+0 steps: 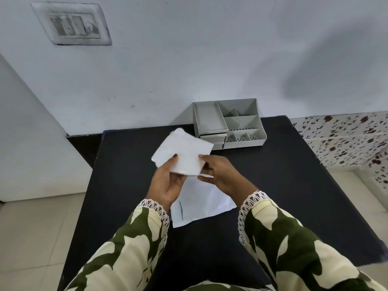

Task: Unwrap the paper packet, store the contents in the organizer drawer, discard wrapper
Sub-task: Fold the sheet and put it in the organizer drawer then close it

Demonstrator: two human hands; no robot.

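Switch plate point(71, 24) on the wall at 10 o'clock, not part of the task. Black table point(130, 206) fills the centre, with both hands raised above its middle. Left hand point(168, 183), coming in from 7 o'clock, is curled partway, thumb on top of the white paper packet point(182, 152) and fingers underneath, pinching its lower-left corner; this looks like the anchoring grip so the other hand can work a fold. The packet is held tilted, off the table, upper edge pointing toward 12 o'clock, and still looks mostly folded; contents not visible. A flat white paper sheet point(199, 204) lies on the table directly under the hands, toward 6 o'clock, partly hidden by the wrists; cannot tell if it is an outer wrapper layer or a separate sheet. Right hand point(220, 173), coming in from 5 o'clock, is closed loosely on the packet's right edge, thumb on top at the corner, fingers tucked under a flap; likely set to peel or open that side. Grey desk organizer point(260, 131) sits at the table's far edge around 1 o'clock, against the wall, open compartments on top empty as far as visible, with small drawers point(213, 137) in its lower-left front, facing the person and seemingly shut. Judged stage: unwrapping underway, storing and discarding not yet done. Floral sheet point(346, 139) at 3 o'clock.
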